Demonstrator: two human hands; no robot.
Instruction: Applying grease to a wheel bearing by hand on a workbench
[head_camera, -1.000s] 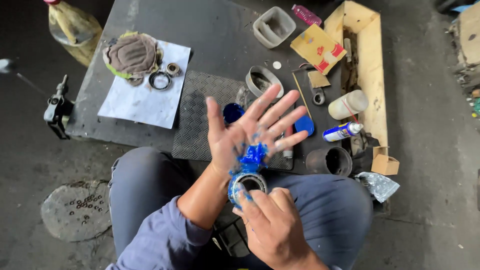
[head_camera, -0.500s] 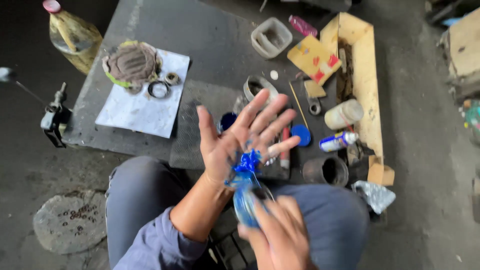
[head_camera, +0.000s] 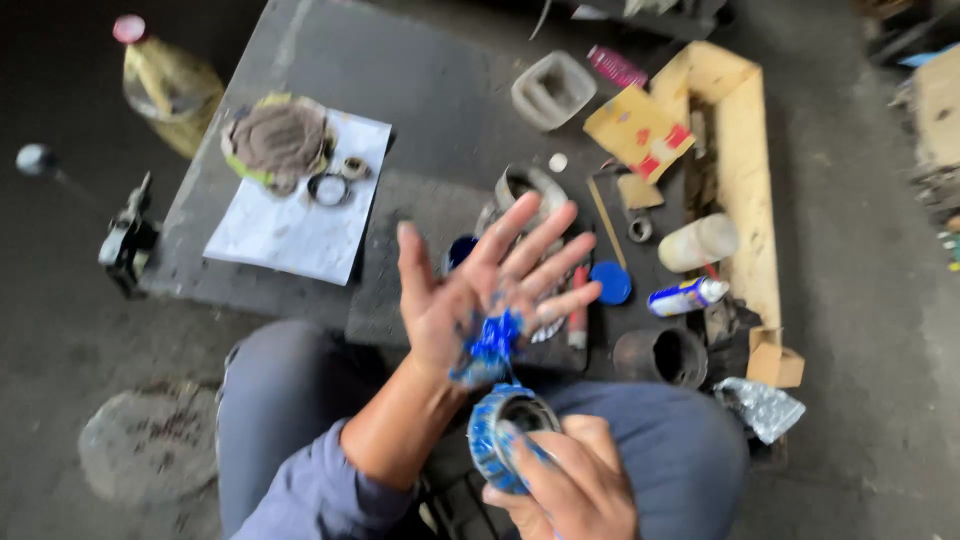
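Observation:
My left hand (head_camera: 480, 290) is held up flat, palm toward me and fingers spread, with a lump of blue grease (head_camera: 490, 345) on the heel of the palm. Just below it my right hand (head_camera: 565, 485) grips a round metal bearing (head_camera: 505, 440) smeared with the same blue grease. The bearing's edge is pressed against the grease on my left palm. Both hands hover over my knees in grey trousers.
A dark mat ahead carries a white paper sheet (head_camera: 300, 215) with rings and a dirty rag, a blue lid (head_camera: 611, 282), a spray can (head_camera: 685, 297), a dark metal cylinder (head_camera: 660, 355) and a wooden tray (head_camera: 735, 150). A yellow bottle (head_camera: 165, 80) stands far left.
The bearing in my right hand has slid a little down and off the left palm, dragging grease with it. The view has shifted slightly; my left hand stays spread.

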